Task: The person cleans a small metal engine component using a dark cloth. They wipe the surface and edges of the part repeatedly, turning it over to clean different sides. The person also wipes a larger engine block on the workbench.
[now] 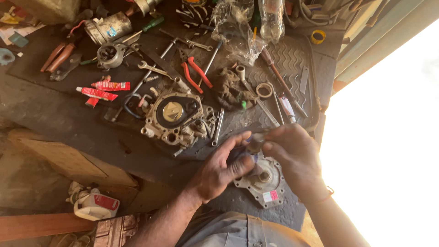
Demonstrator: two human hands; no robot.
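Note:
My left hand (pixel 223 169) and my right hand (pixel 295 153) meet above the near edge of a dark workbench (pixel 68 119). Together they grip a round grey metal cover plate (pixel 264 182) with a central hub and a small pink sticker. The fingertips of both hands pinch a small dark part (pixel 255 142) at the top of the plate; I cannot tell what it is. A grimy carburettor body (pixel 176 116) with a round brass-coloured centre lies on the bench just left of my left hand.
Red-handled pliers (pixel 194 73), several wrenches (pixel 153 68) and screwdrivers (pixel 281 82), a dirty rag (pixel 231 89), red tubes (pixel 98 91), a cylindrical motor part (pixel 107 27) and a plastic bottle (pixel 272 16) crowd the bench. A white jug (pixel 93 206) stands below left. Bright glare fills the right.

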